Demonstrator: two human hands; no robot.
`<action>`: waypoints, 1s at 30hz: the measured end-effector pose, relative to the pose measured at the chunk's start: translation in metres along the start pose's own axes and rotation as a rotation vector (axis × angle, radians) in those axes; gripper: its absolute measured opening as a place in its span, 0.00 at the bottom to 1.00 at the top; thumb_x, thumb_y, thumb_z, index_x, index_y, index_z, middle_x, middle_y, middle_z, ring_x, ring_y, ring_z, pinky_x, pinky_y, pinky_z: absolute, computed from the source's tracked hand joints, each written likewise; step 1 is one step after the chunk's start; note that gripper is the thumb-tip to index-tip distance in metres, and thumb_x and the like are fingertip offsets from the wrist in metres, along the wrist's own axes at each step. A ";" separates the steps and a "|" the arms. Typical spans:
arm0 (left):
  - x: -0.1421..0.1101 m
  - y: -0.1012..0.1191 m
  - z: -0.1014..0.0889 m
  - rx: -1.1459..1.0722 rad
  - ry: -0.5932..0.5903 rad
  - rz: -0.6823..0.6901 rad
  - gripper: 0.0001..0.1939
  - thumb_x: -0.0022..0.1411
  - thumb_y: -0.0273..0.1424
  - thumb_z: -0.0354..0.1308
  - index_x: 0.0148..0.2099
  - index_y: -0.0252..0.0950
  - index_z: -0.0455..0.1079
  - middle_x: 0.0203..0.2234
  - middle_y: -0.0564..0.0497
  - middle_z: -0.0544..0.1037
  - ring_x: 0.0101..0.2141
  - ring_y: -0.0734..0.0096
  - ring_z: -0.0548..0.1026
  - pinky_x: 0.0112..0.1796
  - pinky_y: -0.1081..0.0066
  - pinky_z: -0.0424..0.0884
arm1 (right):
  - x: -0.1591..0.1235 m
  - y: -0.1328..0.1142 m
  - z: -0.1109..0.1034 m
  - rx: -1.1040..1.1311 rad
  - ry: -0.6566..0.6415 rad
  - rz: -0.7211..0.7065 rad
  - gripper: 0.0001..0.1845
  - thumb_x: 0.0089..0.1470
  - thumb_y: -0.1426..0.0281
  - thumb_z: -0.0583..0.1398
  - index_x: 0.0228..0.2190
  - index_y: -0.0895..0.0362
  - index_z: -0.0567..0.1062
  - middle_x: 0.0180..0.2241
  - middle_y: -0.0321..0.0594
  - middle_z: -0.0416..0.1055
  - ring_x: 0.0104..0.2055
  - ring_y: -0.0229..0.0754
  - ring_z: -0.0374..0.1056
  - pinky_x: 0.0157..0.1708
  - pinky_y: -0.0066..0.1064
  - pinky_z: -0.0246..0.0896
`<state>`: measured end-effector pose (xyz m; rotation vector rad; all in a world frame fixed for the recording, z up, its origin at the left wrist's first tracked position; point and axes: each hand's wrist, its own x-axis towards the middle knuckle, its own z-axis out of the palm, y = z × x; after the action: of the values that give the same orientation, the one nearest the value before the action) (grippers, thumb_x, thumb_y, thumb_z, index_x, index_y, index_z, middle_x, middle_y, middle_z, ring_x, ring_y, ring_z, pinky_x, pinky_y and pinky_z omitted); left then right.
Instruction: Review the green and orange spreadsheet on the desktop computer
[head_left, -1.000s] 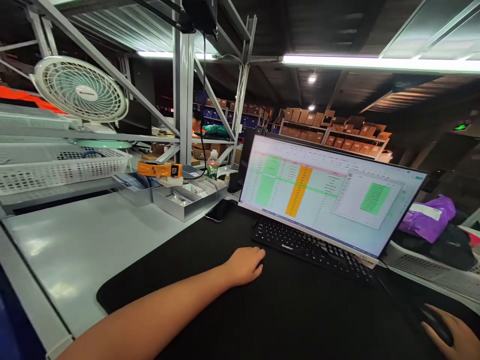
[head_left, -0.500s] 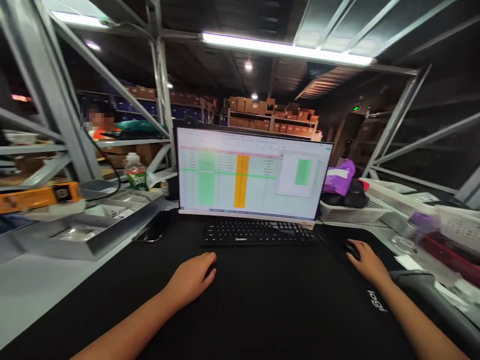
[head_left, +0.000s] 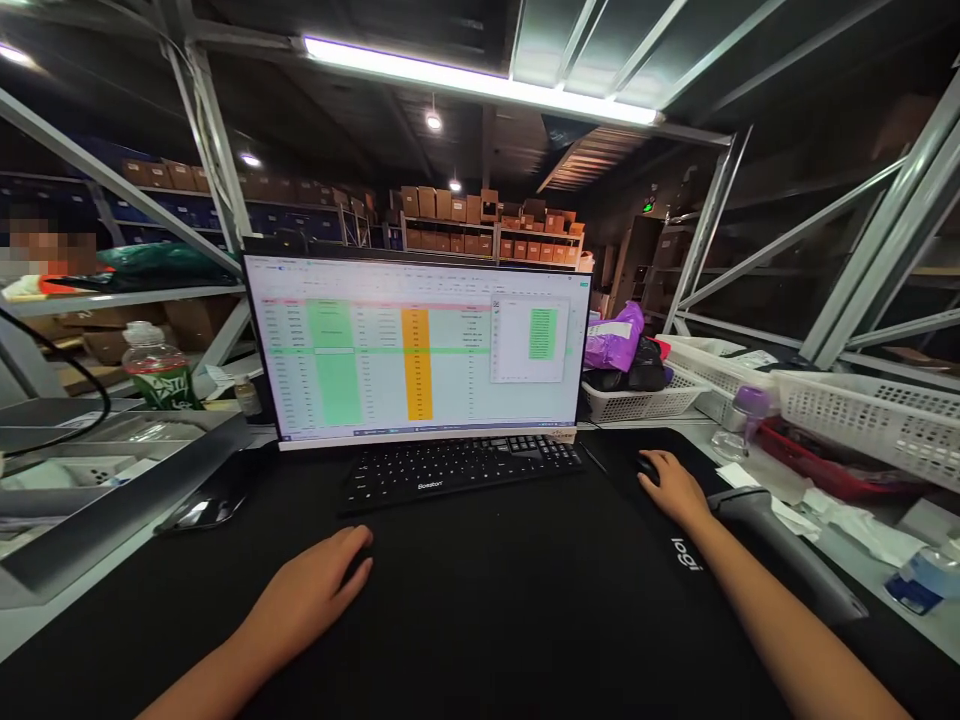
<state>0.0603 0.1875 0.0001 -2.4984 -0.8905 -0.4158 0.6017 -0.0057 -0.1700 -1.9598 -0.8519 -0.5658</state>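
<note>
My right hand [head_left: 673, 490] rests over a black computer mouse [head_left: 646, 469] on the right of the black desk mat [head_left: 480, 610]. The palm and fingers cover most of the mouse. Lying on the mat at left is my left hand [head_left: 315, 585], its thumb apart from the fingers and nothing visible in it. Just beyond it is a black keyboard [head_left: 465, 471], touched by neither hand. Behind the keyboard stands a monitor [head_left: 442, 350] with a spreadsheet of green and orange columns and a small window at its right.
A dark handheld scanner [head_left: 787, 550] lies beside my right forearm. White baskets [head_left: 645, 401] stand at right, one holding a purple package [head_left: 616, 338]. A drink bottle [head_left: 159, 370] and grey tray [head_left: 90, 540] are at left. A person [head_left: 49, 255] is beyond the rack.
My view has turned to the right, so the monitor and both hands appear further left. The right hand stays on the mouse and the left stays on the mat.
</note>
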 end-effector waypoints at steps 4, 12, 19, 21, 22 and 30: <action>0.000 0.001 -0.002 0.014 -0.025 -0.007 0.20 0.70 0.42 0.35 0.51 0.37 0.62 0.47 0.48 0.69 0.44 0.68 0.70 0.45 0.64 0.65 | 0.001 0.003 0.003 -0.024 0.004 0.001 0.25 0.61 0.62 0.56 0.59 0.51 0.68 0.59 0.39 0.58 0.56 0.45 0.62 0.58 0.38 0.58; 0.000 0.002 -0.004 -0.003 -0.029 -0.013 0.20 0.70 0.42 0.36 0.51 0.37 0.62 0.47 0.48 0.69 0.43 0.69 0.71 0.44 0.65 0.65 | 0.003 0.006 0.007 -0.031 0.023 -0.013 0.25 0.61 0.63 0.55 0.59 0.52 0.69 0.59 0.40 0.59 0.56 0.46 0.63 0.58 0.38 0.59; 0.000 -0.001 0.000 -0.006 -0.004 0.010 0.20 0.70 0.42 0.36 0.51 0.37 0.63 0.47 0.47 0.69 0.44 0.67 0.70 0.44 0.64 0.65 | 0.004 0.008 0.009 -0.023 0.030 -0.020 0.25 0.61 0.63 0.55 0.58 0.51 0.69 0.59 0.40 0.58 0.57 0.45 0.62 0.59 0.38 0.57; 0.000 -0.001 -0.001 -0.014 0.004 0.016 0.20 0.70 0.42 0.36 0.50 0.37 0.63 0.47 0.47 0.70 0.43 0.67 0.71 0.44 0.64 0.65 | 0.004 0.007 0.009 -0.025 0.024 -0.015 0.24 0.61 0.62 0.55 0.58 0.51 0.69 0.59 0.40 0.58 0.57 0.46 0.62 0.59 0.38 0.58; 0.000 0.000 -0.001 -0.014 0.007 0.016 0.20 0.70 0.41 0.36 0.50 0.37 0.63 0.47 0.47 0.70 0.43 0.66 0.71 0.44 0.64 0.65 | 0.004 0.007 0.008 -0.027 0.021 -0.011 0.24 0.61 0.62 0.55 0.58 0.51 0.69 0.59 0.40 0.58 0.57 0.46 0.62 0.58 0.38 0.58; 0.000 0.005 -0.005 -0.011 0.014 0.013 0.18 0.70 0.39 0.39 0.50 0.37 0.63 0.47 0.47 0.70 0.44 0.67 0.71 0.45 0.63 0.65 | 0.005 0.012 0.013 -0.023 0.043 -0.037 0.24 0.60 0.63 0.55 0.57 0.53 0.70 0.58 0.41 0.59 0.56 0.46 0.62 0.58 0.38 0.57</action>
<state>0.0629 0.1813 0.0022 -2.5072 -0.8683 -0.4342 0.6149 0.0029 -0.1803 -1.9497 -0.8596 -0.6397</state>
